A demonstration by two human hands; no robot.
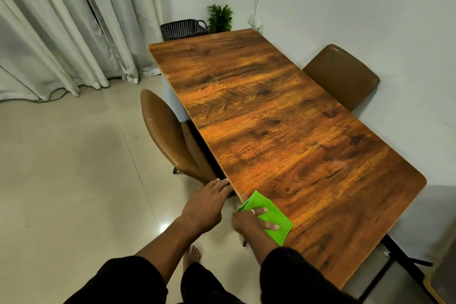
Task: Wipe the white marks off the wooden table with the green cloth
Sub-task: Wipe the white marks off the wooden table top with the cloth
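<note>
The wooden table (278, 118) runs from the near right to the far middle, with a glossy brown grain top. A folded green cloth (274, 216) lies flat on its near left edge. My right hand (249, 221) presses down on the cloth, fingers spread over it. My left hand (206, 203) hangs just off the table's left edge, palm down, fingertips touching the rim, holding nothing. Only faint pale smudges show on the top near the cloth and at the right middle; no clear white marks stand out.
A brown chair (167, 136) is tucked under the table's left side and another brown chair (345, 76) stands at the right by the wall. A dark basket (183, 28) and a small plant (219, 18) sit past the far end. Curtains (61, 27) hang at the left.
</note>
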